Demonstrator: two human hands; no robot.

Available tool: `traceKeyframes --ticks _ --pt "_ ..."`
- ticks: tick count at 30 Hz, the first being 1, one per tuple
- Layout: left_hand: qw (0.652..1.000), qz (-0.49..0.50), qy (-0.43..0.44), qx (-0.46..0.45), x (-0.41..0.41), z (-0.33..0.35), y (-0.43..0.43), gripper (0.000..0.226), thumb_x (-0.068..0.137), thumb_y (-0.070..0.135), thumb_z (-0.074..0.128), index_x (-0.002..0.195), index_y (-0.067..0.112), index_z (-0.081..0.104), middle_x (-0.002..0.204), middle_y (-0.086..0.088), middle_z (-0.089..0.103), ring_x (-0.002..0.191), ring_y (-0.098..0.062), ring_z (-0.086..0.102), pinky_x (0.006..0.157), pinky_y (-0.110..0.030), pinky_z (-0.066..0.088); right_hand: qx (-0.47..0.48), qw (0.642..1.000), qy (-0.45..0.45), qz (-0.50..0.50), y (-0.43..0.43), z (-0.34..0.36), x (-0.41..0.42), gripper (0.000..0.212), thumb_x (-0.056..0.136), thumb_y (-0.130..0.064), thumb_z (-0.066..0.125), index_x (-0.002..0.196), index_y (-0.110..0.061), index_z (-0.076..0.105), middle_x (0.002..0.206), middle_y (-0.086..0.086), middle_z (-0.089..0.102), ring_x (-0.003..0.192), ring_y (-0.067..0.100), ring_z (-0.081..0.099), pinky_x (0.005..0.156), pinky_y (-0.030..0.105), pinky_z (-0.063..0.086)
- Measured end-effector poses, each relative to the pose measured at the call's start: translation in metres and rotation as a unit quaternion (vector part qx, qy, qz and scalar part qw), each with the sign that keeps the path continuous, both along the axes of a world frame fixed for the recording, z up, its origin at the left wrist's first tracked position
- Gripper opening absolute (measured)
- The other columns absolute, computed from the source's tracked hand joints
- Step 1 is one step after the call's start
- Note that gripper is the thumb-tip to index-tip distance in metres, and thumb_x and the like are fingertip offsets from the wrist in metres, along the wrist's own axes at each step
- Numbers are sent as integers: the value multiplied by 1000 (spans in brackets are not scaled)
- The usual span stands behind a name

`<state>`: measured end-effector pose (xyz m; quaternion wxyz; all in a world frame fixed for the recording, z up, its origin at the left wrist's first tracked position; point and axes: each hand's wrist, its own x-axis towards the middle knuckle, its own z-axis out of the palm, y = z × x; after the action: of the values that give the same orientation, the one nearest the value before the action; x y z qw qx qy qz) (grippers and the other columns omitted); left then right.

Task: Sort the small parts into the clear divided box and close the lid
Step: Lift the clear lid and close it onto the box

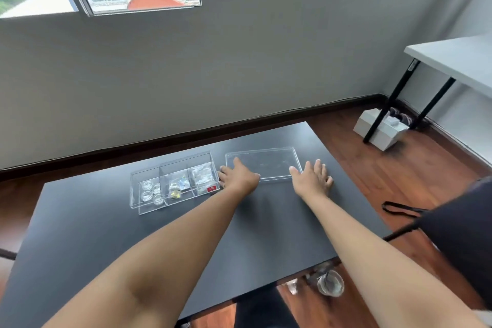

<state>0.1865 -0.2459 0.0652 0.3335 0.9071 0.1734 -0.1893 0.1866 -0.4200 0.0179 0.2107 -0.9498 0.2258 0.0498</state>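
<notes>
Both forearms are stretching out over the matte black table (106, 234), and the left hand (238, 177) and right hand (312, 178) are lying flat, fingers spread, clamped on nothing, at either near corner of the clear lid (262, 164). It's lying at 12 o'clock; the divided box (173, 181) is sitting just beside it at 10 o'clock, 3 compartments holding round discs, colourful bits and packets. Slick, thin plastic, so I'm thinking that lid could slide or seat crooked if lifted unevenly.

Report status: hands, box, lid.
Left hand and right hand flat at the lid, no grip closed. Divided box loaded, uncovered. Table between them unobstructed.
</notes>
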Motion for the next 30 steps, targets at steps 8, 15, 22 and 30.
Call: traceKeyframes --ticks 8,15,22,30 --pt "994 40 -80 -58 -6 0 -9 75 87 16 54 152 13 17 149 -16 39 138 -35 36 113 -42 33 71 995 -63 -30 -5 1 -7 59 93 -44 45 140 -9 37 155 10 29 145 24 19 116 47 16" --pt "974 60 -182 -123 -18 13 2 69 88 14 57 150 10 29 149 -14 42 137 -28 42 114 -40 34 239 948 -187 -95 -3 33 -10 62 90 -30 52 142 -5 30 117 14 62 112 32 57 98 44 46" --pt "913 192 -279 -230 -22 40 79 53 80 10 65 131 25 60 90 -1 65 78 -18 59 81 -29 46 280 932 -231 -18 61 67 -3 67 89 -29 58 144 -4 29 94 9 64 108 29 56 94 38 44" --pt "888 236 -304 -250 -38 45 191 41 76 6 64 72 46 71 72 18 68 76 -11 59 82 -31 48 309 927 -197 79 164 72 -13 58 89 -34 58 138 -11 39 120 8 62 105 24 60 93 38 47"
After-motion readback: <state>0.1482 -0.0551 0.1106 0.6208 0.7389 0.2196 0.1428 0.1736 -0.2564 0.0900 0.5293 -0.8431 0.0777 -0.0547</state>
